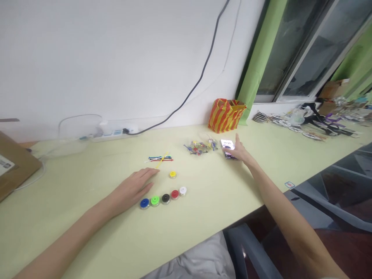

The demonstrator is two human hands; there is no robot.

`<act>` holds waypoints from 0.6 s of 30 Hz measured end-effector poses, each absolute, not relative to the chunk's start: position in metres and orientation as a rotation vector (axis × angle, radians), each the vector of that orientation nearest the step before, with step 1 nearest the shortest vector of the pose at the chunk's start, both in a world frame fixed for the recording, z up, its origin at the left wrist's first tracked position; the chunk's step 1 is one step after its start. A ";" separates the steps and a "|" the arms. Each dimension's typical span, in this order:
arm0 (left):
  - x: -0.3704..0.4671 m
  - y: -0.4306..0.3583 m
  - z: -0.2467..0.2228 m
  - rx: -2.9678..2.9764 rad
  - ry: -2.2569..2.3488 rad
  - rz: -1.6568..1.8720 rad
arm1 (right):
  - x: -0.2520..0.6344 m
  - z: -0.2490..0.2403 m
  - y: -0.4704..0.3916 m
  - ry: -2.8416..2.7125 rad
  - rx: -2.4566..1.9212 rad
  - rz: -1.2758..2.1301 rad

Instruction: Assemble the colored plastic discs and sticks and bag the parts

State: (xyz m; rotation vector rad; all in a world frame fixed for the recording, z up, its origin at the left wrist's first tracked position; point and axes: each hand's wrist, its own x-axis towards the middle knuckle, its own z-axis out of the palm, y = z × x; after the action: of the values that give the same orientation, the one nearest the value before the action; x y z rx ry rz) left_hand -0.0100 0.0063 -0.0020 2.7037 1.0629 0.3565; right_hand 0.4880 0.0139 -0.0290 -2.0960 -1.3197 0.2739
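My left hand (136, 187) lies flat on the table, fingers stretched out and holding nothing. Just beyond its fingertips is a small pile of thin coloured sticks (159, 158), with a yellow one across the others. To the right sits a small round container with a yellow top (173, 174). A row of similar containers has blue (144, 203), green (155, 200), black (165, 198), red (174, 194) and white (183, 190) tops. My right hand (238, 149) is over a phone (227, 145) with a lit screen, fingers apart; whether it touches the screen I cannot tell.
Clear bags of small coloured pieces (200, 147) lie left of the phone. Behind them stands a red-and-yellow striped bag (226, 115). A power strip (113, 133) with a black cable is by the wall, a cardboard box (17, 166) at left, assorted items (305, 120) at far right.
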 end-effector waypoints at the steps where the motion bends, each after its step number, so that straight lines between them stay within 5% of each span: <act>1: -0.010 0.006 -0.001 2.706 1.064 0.355 | 0.483 -0.031 0.015 -1.348 -2.126 0.233; 18: -0.006 -0.008 0.009 2.677 1.019 0.372 | 0.510 -0.050 0.022 -1.380 -2.248 0.069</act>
State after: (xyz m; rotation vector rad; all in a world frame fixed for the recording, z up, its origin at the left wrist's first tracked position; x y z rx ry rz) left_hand -0.0063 -0.0081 0.0090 2.6771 1.0192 0.3716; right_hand 0.5097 0.0224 -0.0499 -2.2480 -1.3795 0.0689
